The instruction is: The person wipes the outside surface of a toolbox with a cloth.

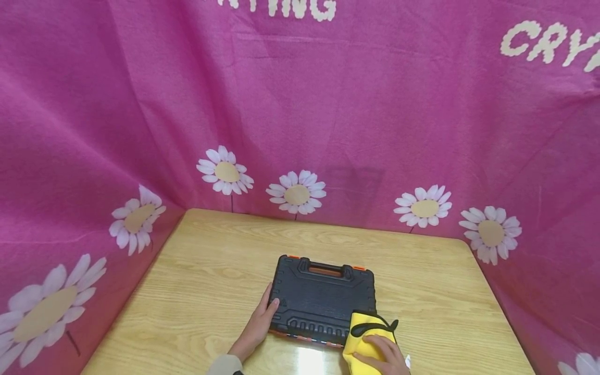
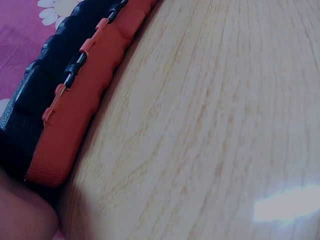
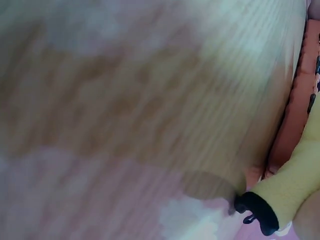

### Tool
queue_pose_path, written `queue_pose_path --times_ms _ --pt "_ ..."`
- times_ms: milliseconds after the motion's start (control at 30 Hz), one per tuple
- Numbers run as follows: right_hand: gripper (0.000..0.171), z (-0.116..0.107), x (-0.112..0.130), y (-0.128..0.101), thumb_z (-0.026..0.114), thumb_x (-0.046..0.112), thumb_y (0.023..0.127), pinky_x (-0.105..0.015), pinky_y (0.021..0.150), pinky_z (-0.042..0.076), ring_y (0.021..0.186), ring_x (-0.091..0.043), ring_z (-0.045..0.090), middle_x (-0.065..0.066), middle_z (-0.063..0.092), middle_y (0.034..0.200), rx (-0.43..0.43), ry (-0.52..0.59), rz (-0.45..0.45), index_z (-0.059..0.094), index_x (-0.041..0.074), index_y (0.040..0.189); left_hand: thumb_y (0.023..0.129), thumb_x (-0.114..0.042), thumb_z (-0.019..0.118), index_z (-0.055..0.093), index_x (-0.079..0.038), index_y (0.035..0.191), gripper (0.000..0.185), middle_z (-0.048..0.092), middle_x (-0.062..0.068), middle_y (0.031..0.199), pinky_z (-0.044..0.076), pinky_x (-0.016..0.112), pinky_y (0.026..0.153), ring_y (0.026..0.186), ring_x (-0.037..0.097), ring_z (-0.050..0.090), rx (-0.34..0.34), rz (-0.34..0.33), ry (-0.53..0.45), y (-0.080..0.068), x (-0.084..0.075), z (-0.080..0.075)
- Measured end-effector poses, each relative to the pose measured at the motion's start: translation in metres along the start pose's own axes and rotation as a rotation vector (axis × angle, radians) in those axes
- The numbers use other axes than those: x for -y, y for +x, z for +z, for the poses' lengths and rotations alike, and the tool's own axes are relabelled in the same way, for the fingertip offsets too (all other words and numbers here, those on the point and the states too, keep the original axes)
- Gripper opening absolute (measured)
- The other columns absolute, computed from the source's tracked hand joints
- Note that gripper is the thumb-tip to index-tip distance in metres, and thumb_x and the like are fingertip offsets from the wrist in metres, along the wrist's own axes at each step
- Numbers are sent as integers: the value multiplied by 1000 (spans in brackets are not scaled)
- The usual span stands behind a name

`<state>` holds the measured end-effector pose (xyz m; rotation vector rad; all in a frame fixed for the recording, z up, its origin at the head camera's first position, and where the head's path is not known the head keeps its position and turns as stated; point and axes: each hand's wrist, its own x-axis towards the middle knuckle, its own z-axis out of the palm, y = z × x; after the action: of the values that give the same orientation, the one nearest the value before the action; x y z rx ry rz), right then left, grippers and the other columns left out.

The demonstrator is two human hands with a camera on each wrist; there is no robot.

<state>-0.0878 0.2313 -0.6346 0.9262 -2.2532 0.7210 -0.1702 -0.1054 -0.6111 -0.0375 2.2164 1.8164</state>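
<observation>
A black plastic tool case [image 1: 323,299] with orange latches and an orange underside lies flat and closed on the wooden table [image 1: 211,271]. My left hand [image 1: 268,307] rests against the case's left edge, thumb on the lid and fingers straight along the side. My right hand [image 1: 377,348] holds a bunched yellow cloth [image 1: 363,336] with black trim on the case's near right corner. The left wrist view shows the case's orange side [image 2: 75,110] close above the table. The right wrist view is blurred, with the yellow cloth [image 3: 292,187] and the orange case edge [image 3: 300,100] at the right.
A pink fabric with white daisies [image 1: 300,130] hangs round the table at the back and on both sides. Bare wood lies left, right and behind the case. A bright glare patch [image 1: 311,359] sits on the table near the front edge.
</observation>
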Motion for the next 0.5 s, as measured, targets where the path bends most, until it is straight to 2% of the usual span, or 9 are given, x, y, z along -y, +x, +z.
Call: queue_pose_path --times_ms 167,333,467,500 --pt "51 -3 0 -4 47 62 98 -19 111 18 121 -16 43 -8 59 121 -7 22 14 78 23 107 108 -43 39 12 -10 161 68 13 19 164 10 65 115 148 44 9 -2 -4 0 0 1 1" --pt "51 -4 -5 -7 48 61 99 -21 111 18 124 -12 41 -11 57 120 -24 28 -6 78 21 106 107 -45 39 12 -11 161 69 13 19 164 10 65 115 148 45 10 -5 -13 7 -1 0 0" --pt "46 -7 -9 -10 50 59 99 -20 109 17 127 -8 38 -9 55 124 -24 41 -10 77 23 111 107 -46 39 12 -12 161 70 13 19 164 10 65 115 148 45 10 -3 -10 6 -2 -1 0" --pt "46 -6 -12 -10 50 58 99 -19 109 19 126 -9 41 -10 56 123 -39 50 -34 77 22 111 107 -46 39 12 -12 161 70 13 19 164 10 65 115 148 45 9 -2 -10 5 -2 -1 0"
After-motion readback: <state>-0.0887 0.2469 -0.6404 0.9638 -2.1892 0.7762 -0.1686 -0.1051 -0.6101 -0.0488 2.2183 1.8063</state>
